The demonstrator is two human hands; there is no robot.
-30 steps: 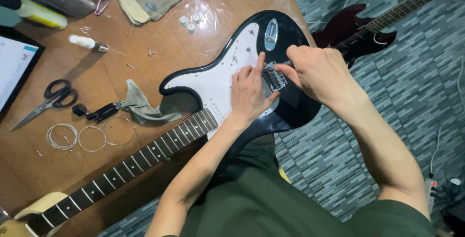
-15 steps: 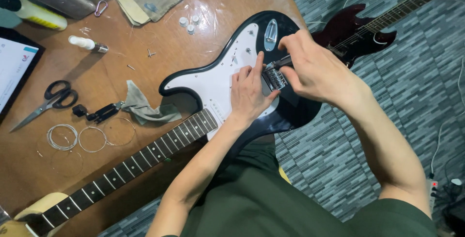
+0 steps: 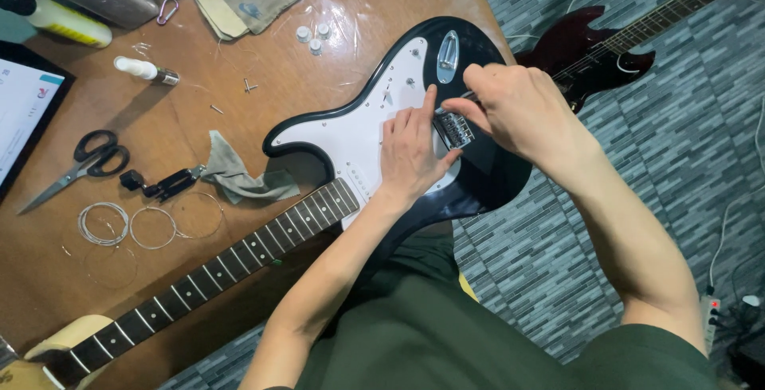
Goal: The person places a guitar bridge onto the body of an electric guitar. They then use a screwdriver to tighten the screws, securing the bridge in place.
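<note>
A black electric guitar [image 3: 494,179] with a white pickguard [image 3: 351,131] lies across a brown wooden table, its neck [image 3: 231,258] running down to the left. My left hand [image 3: 410,151] rests flat on the pickguard, its index finger reaching toward the metal bridge [image 3: 453,129]. Just right of the bridge, my right hand [image 3: 514,107] has its fingers curled and pinched over the bridge's top edge. What the fingertips hold is hidden.
On the table lie scissors [image 3: 76,165], coiled strings [image 3: 147,227], a black tool [image 3: 163,184] beside a grey cloth [image 3: 243,179], three white knobs [image 3: 313,35], a small white bottle [image 3: 143,70], a tablet [image 3: 24,115]. A dark red guitar [image 3: 594,51] lies on the tiled floor at right.
My right hand has shifted slightly up and away over the bridge. My left hand has stayed flat on the pickguard, with its index finger stretched toward the bridge.
</note>
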